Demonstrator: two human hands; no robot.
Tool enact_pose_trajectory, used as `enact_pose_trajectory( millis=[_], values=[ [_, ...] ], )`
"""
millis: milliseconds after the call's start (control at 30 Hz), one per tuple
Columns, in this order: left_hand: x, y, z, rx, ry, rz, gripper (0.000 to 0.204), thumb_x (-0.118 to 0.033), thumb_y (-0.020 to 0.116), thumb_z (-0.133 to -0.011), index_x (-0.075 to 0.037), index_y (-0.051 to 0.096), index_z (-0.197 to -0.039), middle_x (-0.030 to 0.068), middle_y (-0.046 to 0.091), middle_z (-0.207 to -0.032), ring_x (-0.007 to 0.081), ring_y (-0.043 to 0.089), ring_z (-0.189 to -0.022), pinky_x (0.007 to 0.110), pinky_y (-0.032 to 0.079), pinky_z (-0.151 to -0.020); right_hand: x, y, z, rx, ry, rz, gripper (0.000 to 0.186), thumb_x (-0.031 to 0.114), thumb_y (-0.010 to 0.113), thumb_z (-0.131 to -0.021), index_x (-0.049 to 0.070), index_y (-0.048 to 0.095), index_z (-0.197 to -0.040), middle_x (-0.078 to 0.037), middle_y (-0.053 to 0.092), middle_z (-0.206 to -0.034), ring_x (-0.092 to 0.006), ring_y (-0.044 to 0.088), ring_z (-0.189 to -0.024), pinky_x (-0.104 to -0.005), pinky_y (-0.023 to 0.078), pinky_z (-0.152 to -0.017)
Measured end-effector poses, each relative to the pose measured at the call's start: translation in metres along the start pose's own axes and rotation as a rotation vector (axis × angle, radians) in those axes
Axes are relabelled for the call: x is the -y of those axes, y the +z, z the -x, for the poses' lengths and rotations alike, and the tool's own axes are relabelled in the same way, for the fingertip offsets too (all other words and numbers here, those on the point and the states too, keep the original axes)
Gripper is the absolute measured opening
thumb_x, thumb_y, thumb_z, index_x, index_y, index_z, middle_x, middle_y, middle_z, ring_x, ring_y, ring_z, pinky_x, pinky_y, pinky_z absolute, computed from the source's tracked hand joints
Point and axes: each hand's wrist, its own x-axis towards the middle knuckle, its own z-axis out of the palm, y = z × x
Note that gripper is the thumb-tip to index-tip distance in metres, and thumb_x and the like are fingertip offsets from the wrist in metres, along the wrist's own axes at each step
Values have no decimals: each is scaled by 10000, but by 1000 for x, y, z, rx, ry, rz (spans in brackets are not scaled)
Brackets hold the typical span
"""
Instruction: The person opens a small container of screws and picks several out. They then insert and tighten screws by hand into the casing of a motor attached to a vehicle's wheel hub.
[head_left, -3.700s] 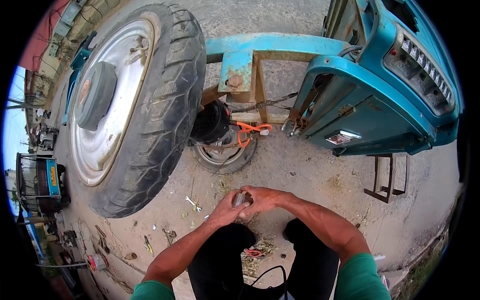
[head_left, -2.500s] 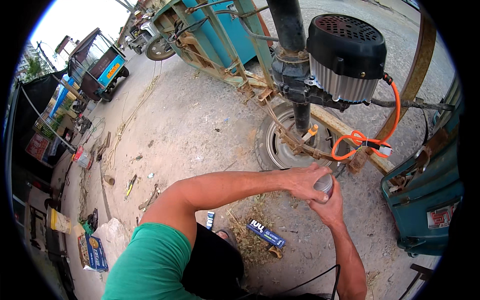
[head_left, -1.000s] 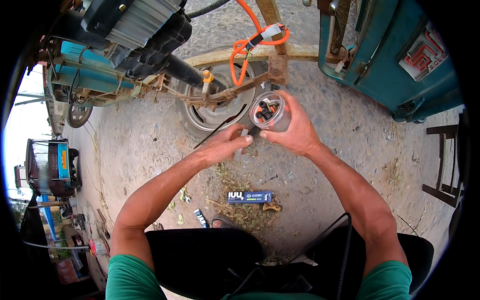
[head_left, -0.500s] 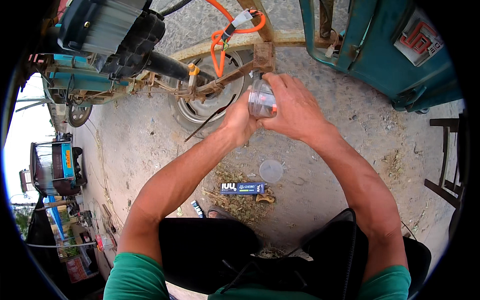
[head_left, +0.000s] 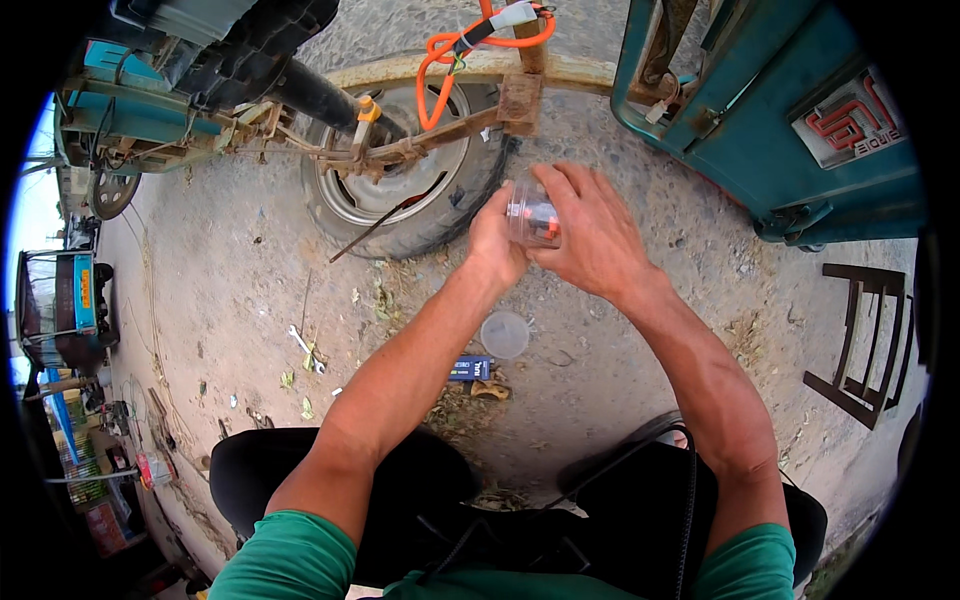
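Observation:
A clear plastic jar (head_left: pixel 532 215) with small black and orange pieces inside lies tipped on its side between my hands. My right hand (head_left: pixel 590 235) grips it from the right, fingers over the top. My left hand (head_left: pixel 492 240) is cupped against its left end; its fingers and anything in its palm are hidden. The round clear lid (head_left: pixel 505 335) lies on the ground below, above a blue printed box (head_left: pixel 468 368). Just beyond my hands are a wheel (head_left: pixel 440 220) and a rusty bracket (head_left: pixel 518 105) with a looped orange cable (head_left: pixel 432 100) above.
A black motor (head_left: pixel 230 55) hangs at upper left. A teal body panel (head_left: pixel 745 150) stands at upper right, a dark metal stand (head_left: pixel 855 350) at right. A wrench (head_left: pixel 305 350) and debris lie left of my forearms. A small vehicle (head_left: pixel 65 300) is parked far left.
The jar was upright and open in my right hand a second ago; it has since tipped toward my left hand, which rose to it. The lid left my left hand for the ground.

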Motion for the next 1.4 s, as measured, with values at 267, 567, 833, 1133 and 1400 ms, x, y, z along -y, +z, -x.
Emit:
enact_pose_trajectory(
  millis=[267, 567, 833, 1133, 1400],
  values=[
    [10, -36, 1, -37, -75, 19, 439, -434, 368, -1006, -80, 564, -1177, 106, 632, -1140, 261, 617, -1036, 457, 490, -932, 13, 11, 5, 266, 93, 105, 709, 114, 788, -641, 89, 497, -1287, -129, 525, -1213, -333, 518, -1116, -430, 454, -957],
    [-3, -28, -1, -10, 155, 418, 463, -415, 339, -1016, -36, 565, -1156, 117, 615, -1140, 293, 577, -1086, 497, 437, -984, -1, 8, 6, 179, 107, -99, 808, 101, 787, -644, 131, 430, -1368, -157, 441, -1356, -365, 455, -1257, -444, 437, -1028],
    [9, -33, 5, -9, 151, 511, 462, -416, 326, -1017, -48, 558, -1172, 118, 615, -1162, 308, 582, -1092, 564, 425, -986, 6, 2, -2, 193, 42, -57, 819, 129, 814, -616, 116, 457, -1353, -142, 470, -1348, -359, 467, -1235, -437, 441, -1018],
    [18, -43, -2, 102, 78, 469, 478, -411, 352, -994, -56, 564, -1234, 135, 609, -1232, 327, 580, -1134, 492, 445, -1008, 21, 1, -12, 186, 48, -119, 816, 146, 844, -574, 76, 491, -1307, -139, 519, -1293, -337, 484, -1212, -425, 441, -1004],
    [12, -31, -1, 83, 65, 561, 426, -378, 398, -996, -37, 551, -1200, 126, 616, -1175, 300, 589, -1081, 477, 473, -946, 17, -9, -20, 182, 139, -310, 817, 134, 839, -579, 64, 480, -1309, -153, 497, -1318, -349, 486, -1229, -427, 416, -1038]
  ],
)
